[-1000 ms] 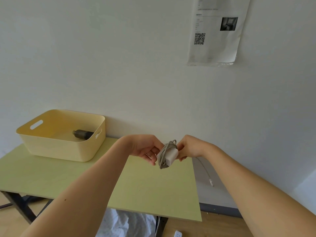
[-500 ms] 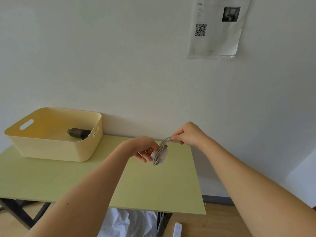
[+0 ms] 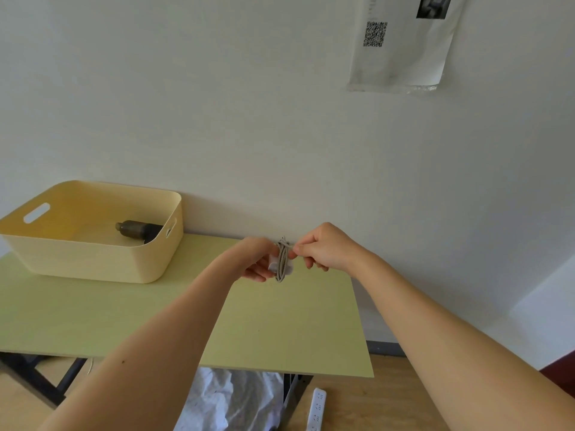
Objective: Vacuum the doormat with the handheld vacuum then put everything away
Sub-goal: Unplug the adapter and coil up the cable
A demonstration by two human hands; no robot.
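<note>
Around left hand's block, right hand pinches cord.

Yellow bin, pale-green table

One head-worn view is aimed forward and slightly down, close behind the grip; a plain white wall is faced beyond it.

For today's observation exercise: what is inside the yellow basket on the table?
A dark cylindrical object lies inside the yellow basket, by its right wall; that wall hides its right end.
</note>
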